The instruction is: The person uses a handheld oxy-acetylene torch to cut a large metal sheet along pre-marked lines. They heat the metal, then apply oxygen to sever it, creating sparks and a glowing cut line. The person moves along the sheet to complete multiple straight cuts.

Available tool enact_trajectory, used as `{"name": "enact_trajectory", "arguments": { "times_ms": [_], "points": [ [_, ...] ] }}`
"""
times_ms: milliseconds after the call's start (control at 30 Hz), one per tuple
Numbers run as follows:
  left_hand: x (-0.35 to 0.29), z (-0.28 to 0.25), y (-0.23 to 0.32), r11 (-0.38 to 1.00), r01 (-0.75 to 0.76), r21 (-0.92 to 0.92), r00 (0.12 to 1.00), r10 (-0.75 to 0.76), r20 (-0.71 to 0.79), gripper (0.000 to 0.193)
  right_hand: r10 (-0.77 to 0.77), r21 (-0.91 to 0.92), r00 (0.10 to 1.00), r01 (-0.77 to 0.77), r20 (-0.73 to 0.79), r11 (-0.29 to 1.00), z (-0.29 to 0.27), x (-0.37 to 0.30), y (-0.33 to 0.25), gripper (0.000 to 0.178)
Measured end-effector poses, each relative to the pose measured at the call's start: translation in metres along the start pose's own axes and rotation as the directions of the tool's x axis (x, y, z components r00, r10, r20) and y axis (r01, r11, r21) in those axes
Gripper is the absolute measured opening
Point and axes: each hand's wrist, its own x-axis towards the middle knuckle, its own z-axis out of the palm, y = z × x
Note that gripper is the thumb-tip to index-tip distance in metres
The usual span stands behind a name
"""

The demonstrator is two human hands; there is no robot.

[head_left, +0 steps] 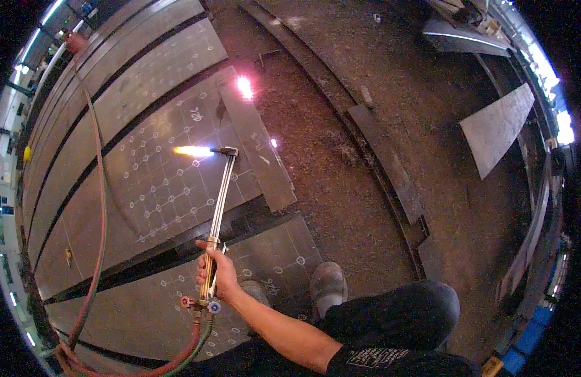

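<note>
My right hand (220, 273) is closed round the handle of a cutting torch (221, 195), thumb along its upper side. The torch's long metal tubes reach away from me to an angled head (227, 151). A lit flame (193, 151), orange at its end and bluish-white near the nozzle, points left. Beneath it lies a steel plate (155, 188) chalked with grid lines and small circles, apart from the torch head as far as I can see. Red and blue valve knobs (213, 307) sit below my hand, where red and green hoses (177, 358) join. My left hand is out of view.
More steel plates (171, 50) lie in rows with dark gaps between them. A long curved steel strip (384, 157) and a loose trapezoid plate (501, 129) rest on the brown, debris-covered floor (328, 182). The hose (102, 207) crosses the plates. My shoe (328, 286) is near a plate edge.
</note>
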Motion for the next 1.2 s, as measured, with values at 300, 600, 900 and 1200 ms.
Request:
{"name": "enact_trajectory", "arguments": {
  "times_ms": [300, 600, 900, 1200],
  "points": [
    [-0.003, 0.002, -0.003, 1.000, 0.004, -0.007, 1.000, -0.004, 0.005, 0.034, 0.028, 0.014, 0.999, -0.028, 0.039, 1.000, -0.009, 0.003, 0.006, 0.028],
    [-0.008, 0.003, -0.009, 1.000, 0.000, -0.017, 1.000, 0.001, 0.009, 0.036, -0.026, -0.005, 0.999, 0.026, 0.032, 1.000, -0.008, -0.002, -0.002, 0.038],
    [-0.008, 0.003, -0.013, 1.000, 0.004, -0.002, 1.000, -0.004, 0.020, 0.039, -0.018, -0.019, 1.000, 0.018, 0.010, 1.000, -0.015, 0.000, 0.003, 0.037],
    [-0.013, 0.001, -0.016, 1.000, 0.001, 0.014, 0.999, -0.002, 0.044, 0.042, 0.033, -0.255, 0.999, -0.028, 0.018, 0.967, 0.014, -0.008, -0.012, 0.043]
  ]
}}
